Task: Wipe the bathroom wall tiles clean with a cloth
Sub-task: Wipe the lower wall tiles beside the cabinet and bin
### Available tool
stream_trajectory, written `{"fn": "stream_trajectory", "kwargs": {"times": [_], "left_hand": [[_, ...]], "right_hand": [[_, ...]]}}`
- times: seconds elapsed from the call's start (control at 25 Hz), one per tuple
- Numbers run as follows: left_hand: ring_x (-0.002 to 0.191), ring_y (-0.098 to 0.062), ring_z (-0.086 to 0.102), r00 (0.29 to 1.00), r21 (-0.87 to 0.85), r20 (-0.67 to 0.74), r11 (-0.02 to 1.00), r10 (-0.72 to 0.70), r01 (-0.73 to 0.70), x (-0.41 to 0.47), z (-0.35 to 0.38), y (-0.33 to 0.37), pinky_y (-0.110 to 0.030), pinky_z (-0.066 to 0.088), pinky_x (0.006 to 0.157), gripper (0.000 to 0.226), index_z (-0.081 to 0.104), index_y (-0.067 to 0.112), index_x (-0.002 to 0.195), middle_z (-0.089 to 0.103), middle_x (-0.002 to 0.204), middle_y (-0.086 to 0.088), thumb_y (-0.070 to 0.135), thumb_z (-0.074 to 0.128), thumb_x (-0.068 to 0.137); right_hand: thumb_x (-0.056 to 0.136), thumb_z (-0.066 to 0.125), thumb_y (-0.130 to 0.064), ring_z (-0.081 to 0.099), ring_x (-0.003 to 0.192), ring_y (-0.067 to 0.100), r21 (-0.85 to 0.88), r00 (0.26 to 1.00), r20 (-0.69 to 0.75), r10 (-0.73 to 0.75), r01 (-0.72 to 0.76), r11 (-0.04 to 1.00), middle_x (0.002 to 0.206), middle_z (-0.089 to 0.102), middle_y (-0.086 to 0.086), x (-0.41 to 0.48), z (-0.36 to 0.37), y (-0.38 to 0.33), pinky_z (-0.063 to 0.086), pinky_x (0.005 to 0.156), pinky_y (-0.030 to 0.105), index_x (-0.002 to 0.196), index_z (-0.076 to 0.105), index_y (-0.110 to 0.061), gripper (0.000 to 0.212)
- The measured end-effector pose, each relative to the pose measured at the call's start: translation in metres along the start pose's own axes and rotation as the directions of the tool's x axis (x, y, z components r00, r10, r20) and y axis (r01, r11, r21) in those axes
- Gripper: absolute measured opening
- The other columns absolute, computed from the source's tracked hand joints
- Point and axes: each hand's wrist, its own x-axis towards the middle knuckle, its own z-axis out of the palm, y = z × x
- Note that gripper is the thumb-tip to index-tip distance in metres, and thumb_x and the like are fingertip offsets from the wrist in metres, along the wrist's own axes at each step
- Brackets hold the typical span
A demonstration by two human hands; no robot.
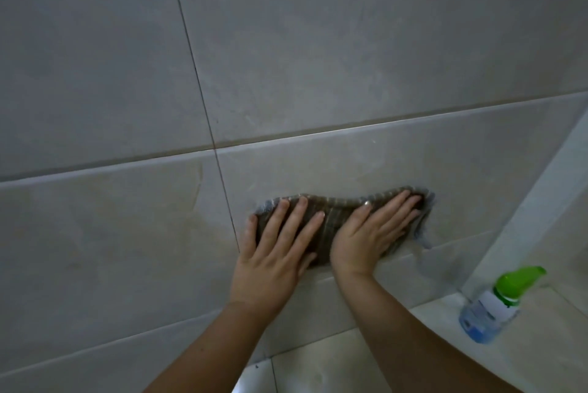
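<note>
Left hand (274, 252) laid flat, fingers straight and spread, pressed on left part of cloth (331, 221). Right hand (374, 232) laid flat beside it, fingers straight and together, pressed on right part. Cloth, brown and ribbed with pale frayed edge, spread against beige wall tiles (111, 233) low on wall, just right of vertical grout line. Spray bottle (496, 305), green cap and clear blue base, seen on ledge (436, 310) at lower right, well apart from cloth.

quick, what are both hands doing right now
Left hand: open, fingers flat, pressing the cloth against the wall tile.
Right hand: open, also pressing the cloth.
</note>
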Motion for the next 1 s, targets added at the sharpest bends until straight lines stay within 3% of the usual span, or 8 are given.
{"fn": "stream_trajectory", "kwargs": {"times": [0.08, 0.2, 0.44, 0.56, 0.68, 0.8, 1.0], "left_hand": [[0.151, -0.024, 0.001, 0.995, -0.008, -0.068, 0.998, -0.068, 0.068, 0.023, -0.011, -0.007, -0.050, -0.003, 0.120, 0.069, 0.019, 0.024, 0.154, 0.005, 0.164, -0.004, 0.051, 0.047, 0.097], [0.151, -0.025, 0.003, 0.970, -0.026, -0.164, 0.983, -0.182, 0.180, 0.051, -0.028, -0.025, -0.052, -0.002, 0.120, 0.066, 0.021, 0.022, 0.154, 0.009, 0.162, -0.004, 0.053, 0.042, 0.100], [0.151, -0.027, 0.003, 0.985, 0.074, -0.111, 0.988, -0.129, 0.138, -0.002, -0.015, -0.045, -0.053, 0.000, 0.120, 0.072, 0.018, 0.022, 0.155, -0.001, 0.164, -0.006, 0.050, 0.050, 0.097], [0.151, -0.026, 0.003, 0.988, 0.088, -0.108, 0.989, -0.112, 0.121, -0.004, -0.017, -0.044, -0.052, 0.000, 0.120, 0.075, 0.017, 0.023, 0.155, 0.000, 0.164, -0.004, 0.050, 0.053, 0.095], [0.151, -0.025, -0.001, 0.967, 0.044, -0.180, 0.981, -0.180, 0.191, 0.030, -0.036, -0.060, -0.053, -0.002, 0.120, 0.070, 0.020, 0.023, 0.154, 0.010, 0.163, -0.007, 0.052, 0.049, 0.097], [0.151, -0.026, -0.002, 0.948, -0.003, -0.214, 0.971, -0.235, 0.240, 0.042, -0.045, -0.068, -0.055, -0.002, 0.119, 0.068, 0.020, 0.021, 0.154, 0.015, 0.160, -0.009, 0.052, 0.046, 0.099], [0.151, -0.031, 0.002, 0.978, 0.045, -0.144, 0.986, -0.151, 0.159, 0.004, -0.019, -0.047, -0.057, 0.000, 0.119, 0.076, 0.016, 0.019, 0.155, 0.001, 0.164, -0.008, 0.050, 0.053, 0.096]], "right_hand": [[0.096, 0.020, -0.039, 0.007, 0.146, 0.039, 0.053, 0.999, -0.049, 0.018, -0.015, 0.998, 0.159, 0.011, 0.019, 0.020, -0.002, -0.029, 0.012, 0.117, 0.053, 0.150, 0.015, -0.002, 0.066], [0.095, 0.022, -0.038, 0.006, 0.147, 0.037, 0.076, 0.993, -0.094, -0.074, 0.081, 0.994, 0.159, 0.012, 0.017, 0.033, -0.005, -0.072, 0.008, 0.116, 0.053, 0.151, 0.016, -0.004, 0.065], [0.099, 0.018, -0.039, 0.015, 0.144, 0.042, -0.030, 0.962, -0.033, -0.271, 0.270, 0.962, 0.155, 0.023, 0.023, -0.015, 0.002, -0.059, 0.015, 0.114, 0.060, 0.149, 0.022, -0.003, 0.061], [0.098, 0.023, -0.038, 0.013, 0.144, 0.044, 0.016, 0.979, -0.027, -0.201, 0.202, 0.979, 0.155, 0.020, 0.023, -0.017, 0.003, -0.062, 0.016, 0.112, 0.062, 0.149, 0.021, -0.003, 0.062], [0.094, 0.029, -0.036, 0.009, 0.145, 0.042, 0.080, 0.986, -0.069, -0.153, 0.159, 0.984, 0.157, 0.017, 0.021, 0.000, 0.000, -0.103, 0.012, 0.114, 0.062, 0.150, 0.021, -0.004, 0.065], [0.096, 0.028, -0.036, 0.010, 0.146, 0.041, 0.085, 0.967, -0.113, -0.229, 0.239, 0.967, 0.157, 0.019, 0.020, 0.005, 0.000, -0.126, 0.010, 0.114, 0.063, 0.150, 0.021, -0.005, 0.062], [0.100, 0.019, -0.038, 0.015, 0.143, 0.045, -0.026, 0.886, -0.049, -0.460, 0.460, 0.888, 0.154, 0.024, 0.019, -0.007, 0.003, -0.076, 0.013, 0.111, 0.067, 0.148, 0.023, -0.008, 0.057]]}}
